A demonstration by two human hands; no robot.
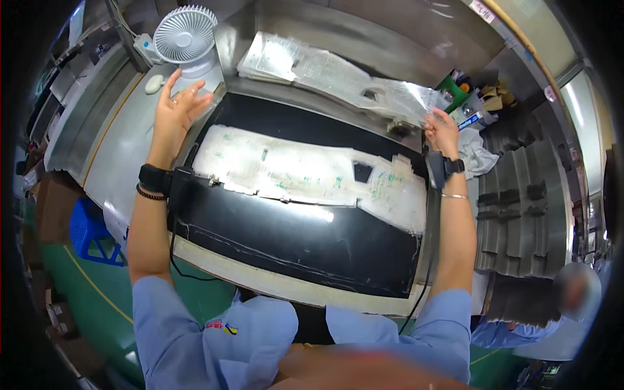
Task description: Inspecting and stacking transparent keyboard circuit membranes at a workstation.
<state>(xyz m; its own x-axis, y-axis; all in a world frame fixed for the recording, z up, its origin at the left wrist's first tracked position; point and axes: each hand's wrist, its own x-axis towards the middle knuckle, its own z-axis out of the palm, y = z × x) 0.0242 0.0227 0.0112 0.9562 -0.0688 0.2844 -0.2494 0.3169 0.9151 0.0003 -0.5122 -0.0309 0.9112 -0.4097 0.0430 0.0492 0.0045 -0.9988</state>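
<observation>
Metal benches ring a black mat (292, 240) that carries a worn white sheet (292, 169) with a small cut-out window. Right hand (442, 133) pinches the corner of a clear plastic bag (403, 97) atop the stack (305, 65) behind the mat; its contents are unclear. Left hand (174, 107) hovers open-fingered, holding nothing, near a white fan (185, 32).

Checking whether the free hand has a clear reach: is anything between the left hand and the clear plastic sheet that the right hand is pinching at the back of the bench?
Nothing visible stands between them. The left hand is raised and open beside the white fan; the clear plastic sheet, which the right hand pinches at its corner, lies across open steel bench.
</observation>
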